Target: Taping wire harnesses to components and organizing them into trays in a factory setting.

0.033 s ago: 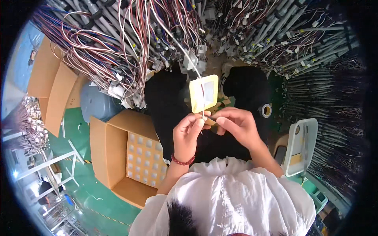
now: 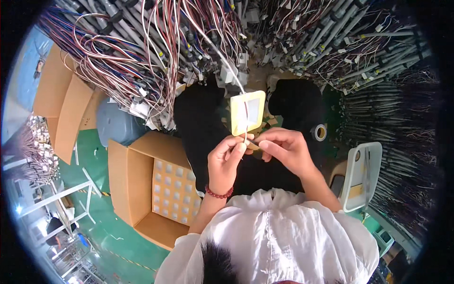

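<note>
The thin wire [image 2: 245, 137] is pinched between the thumb and fingertips of the left hand [image 2: 224, 154], and the yellow-edged rectangular panel [image 2: 253, 112] is seen just beyond those fingertips, with the wire running across it. The right hand [image 2: 289, 152] is drawn in close, its thumb and forefinger nearly meeting beside the left fingertips; whether the small dark piece [image 2: 254, 143] there is gripped by them cannot be told. Beyond the panel, the wire is apparently continued by a pale cable [image 2: 218, 52], which is led up toward the hanging wire bundles [image 2: 109, 61].

The wire could be let slip if the left pinch is loosened, since little of it is seen past the fingertips. The panel could be swung or twisted by a tug on the cable, as no finger is seen on it. The cable could also be snagged among the bundles.

Compared with the earlier frame, the panel is shifted slightly toward the right-hand side, while both hands are kept almost unchanged.
</note>
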Demonstrator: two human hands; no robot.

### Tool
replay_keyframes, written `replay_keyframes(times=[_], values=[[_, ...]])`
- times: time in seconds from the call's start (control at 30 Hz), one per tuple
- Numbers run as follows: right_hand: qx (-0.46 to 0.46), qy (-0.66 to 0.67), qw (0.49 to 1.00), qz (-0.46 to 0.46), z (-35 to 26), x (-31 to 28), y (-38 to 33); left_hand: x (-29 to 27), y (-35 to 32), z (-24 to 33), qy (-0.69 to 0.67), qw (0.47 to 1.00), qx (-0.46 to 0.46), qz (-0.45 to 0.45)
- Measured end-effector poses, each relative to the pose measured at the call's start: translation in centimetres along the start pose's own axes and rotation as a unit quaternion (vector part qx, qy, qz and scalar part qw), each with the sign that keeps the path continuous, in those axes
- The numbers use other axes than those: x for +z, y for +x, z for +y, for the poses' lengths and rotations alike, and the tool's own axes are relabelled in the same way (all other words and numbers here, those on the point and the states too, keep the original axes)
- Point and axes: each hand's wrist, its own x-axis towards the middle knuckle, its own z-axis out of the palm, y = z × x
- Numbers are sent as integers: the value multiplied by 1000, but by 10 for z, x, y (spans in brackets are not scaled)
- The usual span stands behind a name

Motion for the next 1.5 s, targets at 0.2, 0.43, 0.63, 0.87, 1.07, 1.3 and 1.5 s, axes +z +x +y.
replay_keyframes(times=[0.2,0.43,0.63,0.87,1.07,1.3,1.5], values=[[132,-11,989,-65,-11,-9,11,-9,0,-3,71,995,28,-65],[153,85,983,-57,8,-4,6,-8,4,-7,52,997,-19,-62],[-51,-76,984,153,24,11,2,4,2,-8,-70,995,-65,-22],[-74,-101,978,167,27,21,2,8,-5,-19,-76,994,-85,4],[-72,-58,978,189,29,21,-2,16,1,-18,-76,994,-71,26],[68,261,957,110,16,-1,-4,3,5,-25,-160,977,-125,65],[-84,226,971,6,4,-36,8,-12,7,-24,-36,990,-126,52]])
